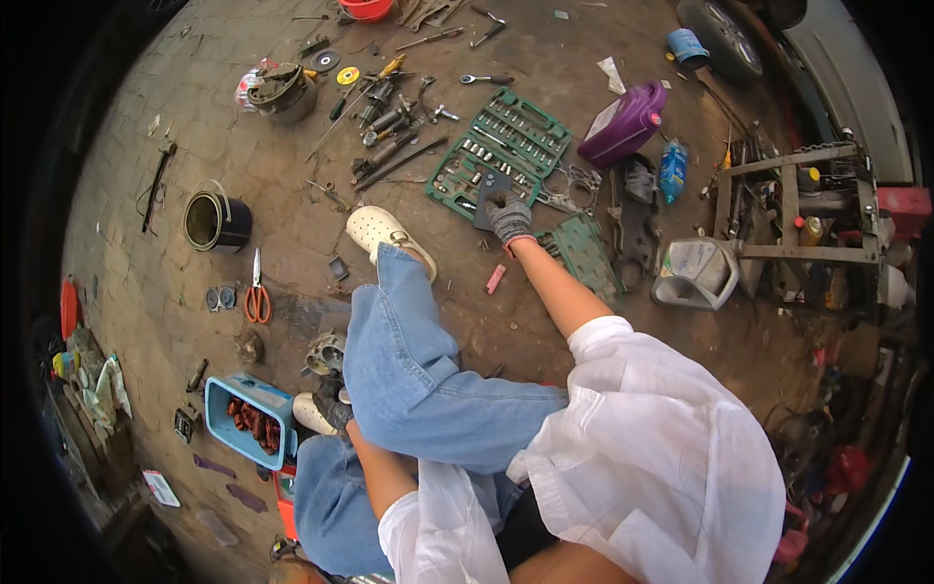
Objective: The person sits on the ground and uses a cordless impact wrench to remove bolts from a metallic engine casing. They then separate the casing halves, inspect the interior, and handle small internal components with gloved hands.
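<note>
My right hand (pixel 510 218), in a grey knit glove, reaches over an opened green socket set case (pixel 449 202). Its curled fingers grip the lower part of a dark flat rectangular piece (pixel 493 183), which covers some of the case. Rows of silver sockets and bits show around it. My left hand (pixel 337 411), also in a dark glove, is low beside my bent knee, close to my cream clog and a round metal casting (pixel 325 353). The knee and shadow hide most of its fingers, and whatever it touches cannot be made out.
Around me are a purple jug (pixel 623 125), a grey jug (pixel 697 274), a green tray (pixel 582 251), scissors (pixel 258 292), a dark bucket (pixel 216 220) and a blue tub (pixel 249 378) of reddish-brown parts. Loose tools (pixel 389 117) lie ahead. A metal frame (pixel 793 200) stands right.
</note>
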Tool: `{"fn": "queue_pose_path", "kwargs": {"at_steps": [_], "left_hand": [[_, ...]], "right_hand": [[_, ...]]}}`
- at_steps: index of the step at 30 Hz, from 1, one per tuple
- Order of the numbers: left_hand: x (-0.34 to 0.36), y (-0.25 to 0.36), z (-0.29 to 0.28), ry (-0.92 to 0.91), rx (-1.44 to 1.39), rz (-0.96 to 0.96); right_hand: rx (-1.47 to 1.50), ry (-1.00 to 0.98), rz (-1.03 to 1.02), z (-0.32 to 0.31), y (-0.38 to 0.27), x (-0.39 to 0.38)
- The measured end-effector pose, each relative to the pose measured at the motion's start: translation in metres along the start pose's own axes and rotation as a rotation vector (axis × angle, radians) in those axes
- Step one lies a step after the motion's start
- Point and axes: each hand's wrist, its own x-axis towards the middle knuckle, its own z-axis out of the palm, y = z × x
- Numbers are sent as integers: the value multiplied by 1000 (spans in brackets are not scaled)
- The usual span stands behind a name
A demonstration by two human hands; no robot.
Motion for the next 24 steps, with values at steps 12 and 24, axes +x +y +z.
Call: {"fn": "queue_pose_path", "kwargs": {"at_steps": [12,24], "left_hand": [[-24,4,34,245,-56,87],[-23,3,35,284,-52,47]], "right_hand": [[-868,-69,-229,-10,-2,112],[-1205,-181,-569,-11,-11,128]]}}
